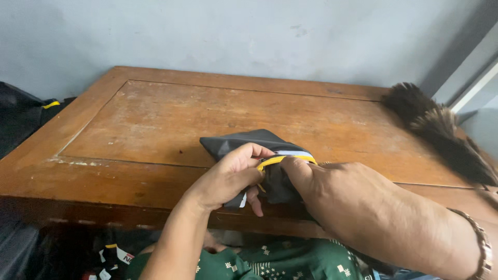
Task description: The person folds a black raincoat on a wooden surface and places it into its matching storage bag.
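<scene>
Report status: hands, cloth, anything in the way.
Left hand and right hand both gripping the dark folded cloth at the table edge. Feather duster far right, apart.

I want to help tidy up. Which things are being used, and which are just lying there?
In use:
- left hand
- right hand
- folded black cloth with yellow trim, held by both hands
- wooden table under it

Lying about:
- feather duster
- dark bag

Your left hand (231, 176) and right hand (316, 184) both pinch the folded black garment (249, 142) at the wooden table's (155, 119) near edge; a feather duster (441, 132) lies far right.
</scene>
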